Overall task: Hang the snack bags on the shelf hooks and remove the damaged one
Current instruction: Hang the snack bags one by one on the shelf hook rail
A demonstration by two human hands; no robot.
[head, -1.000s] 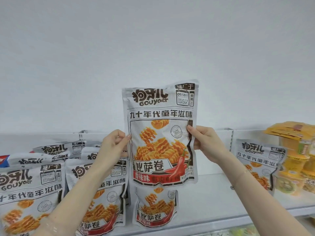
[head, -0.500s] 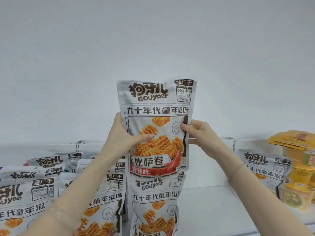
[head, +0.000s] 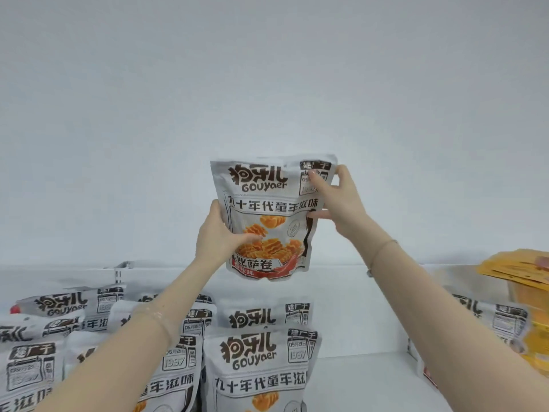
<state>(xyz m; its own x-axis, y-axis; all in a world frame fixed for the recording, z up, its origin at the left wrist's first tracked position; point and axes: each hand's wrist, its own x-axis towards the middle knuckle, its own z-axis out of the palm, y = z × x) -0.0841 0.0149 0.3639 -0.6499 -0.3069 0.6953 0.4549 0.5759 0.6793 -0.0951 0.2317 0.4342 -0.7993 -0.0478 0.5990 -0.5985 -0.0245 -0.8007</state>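
Above the shelved bags (head: 261,361), one snack bag (head: 271,221) sits clasped in two grips: left hand (head: 221,240), right hand (head: 338,200).

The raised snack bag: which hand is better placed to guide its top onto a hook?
Probably the right hand. It pinches the raised snack bag at its top right corner, near the upper edge. The left hand grips lower on the left side, supporting it. No hook is visible.

Both hands hold one snack bag (head: 269,209) upright against the white wall (head: 267,84). The left hand (head: 221,239) grips its lower left edge; the right hand (head: 338,200) grips its upper right corner. Below, identical bags (head: 255,361) stand in rows on the shelf (head: 356,382). Yellow packs (head: 517,272) sit at far right.
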